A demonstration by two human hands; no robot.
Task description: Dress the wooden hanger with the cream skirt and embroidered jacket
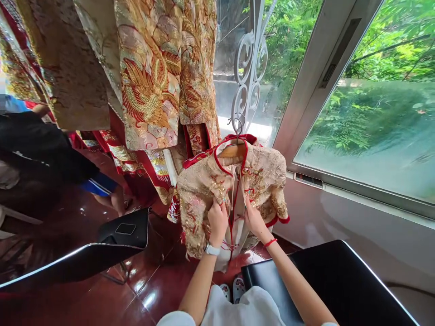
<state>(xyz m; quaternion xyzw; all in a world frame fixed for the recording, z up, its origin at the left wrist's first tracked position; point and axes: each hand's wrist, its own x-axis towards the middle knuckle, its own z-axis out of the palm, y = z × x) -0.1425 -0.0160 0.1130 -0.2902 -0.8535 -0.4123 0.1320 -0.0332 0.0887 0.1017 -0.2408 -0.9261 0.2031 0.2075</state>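
My left hand (218, 222) grips one front edge of the gold-beaded jacket (193, 192), and my right hand (253, 218) pinches the other. The jacket is in front of me, open down the front, on a hanger (233, 151) below white metal scrollwork (245, 59). Embroidered clothes (149, 86) hang to its left; a window (374, 122) stands to its right. Farther left is a person in black (37, 154).

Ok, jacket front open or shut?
Open at the chest: edges of the jacket stand apart between left hand and right hand. Lower down, cannot tell.
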